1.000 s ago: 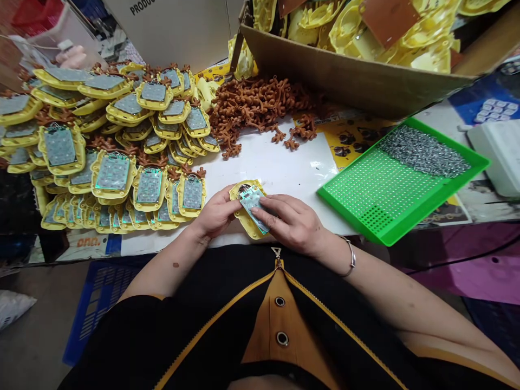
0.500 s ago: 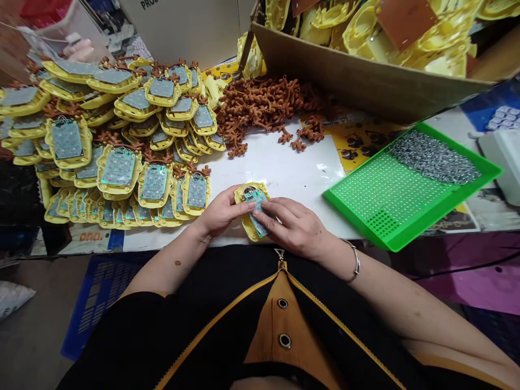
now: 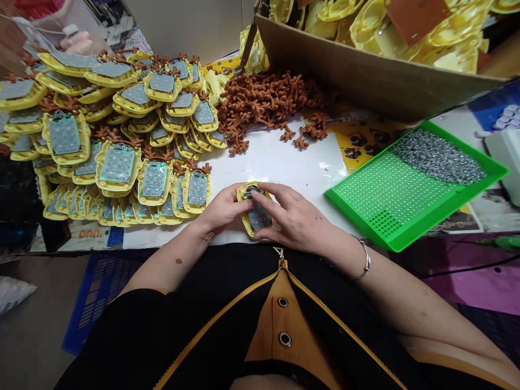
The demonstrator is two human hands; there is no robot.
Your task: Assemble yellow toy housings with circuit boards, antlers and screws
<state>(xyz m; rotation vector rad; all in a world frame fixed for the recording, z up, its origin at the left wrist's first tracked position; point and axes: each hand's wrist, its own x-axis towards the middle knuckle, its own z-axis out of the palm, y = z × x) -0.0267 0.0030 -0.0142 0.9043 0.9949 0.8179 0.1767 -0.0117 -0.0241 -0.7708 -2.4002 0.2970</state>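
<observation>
My left hand (image 3: pixel 224 210) grips a pale yellow, rounded plastic shell (image 3: pixel 246 221) by its left side, thumb laid over the rim. The shell is just above the white tabletop (image 3: pixel 284 162), close in front of me, open side up, with a flat, dark-looking circuit board (image 3: pixel 259 218) inside. Its long axis runs away from me, the far, wired end leaning slightly left and the near end slightly right. My right hand (image 3: pixel 294 219) spreads over its right side, one fingertip at the wires, thumb by the near edge; whether those fingers pinch, I cannot tell. Stacked yellow shells with grey-faced boards (image 3: pixel 117 164) lie to the left, a perforated green plastic tray (image 3: pixel 406 187) to the right.
</observation>
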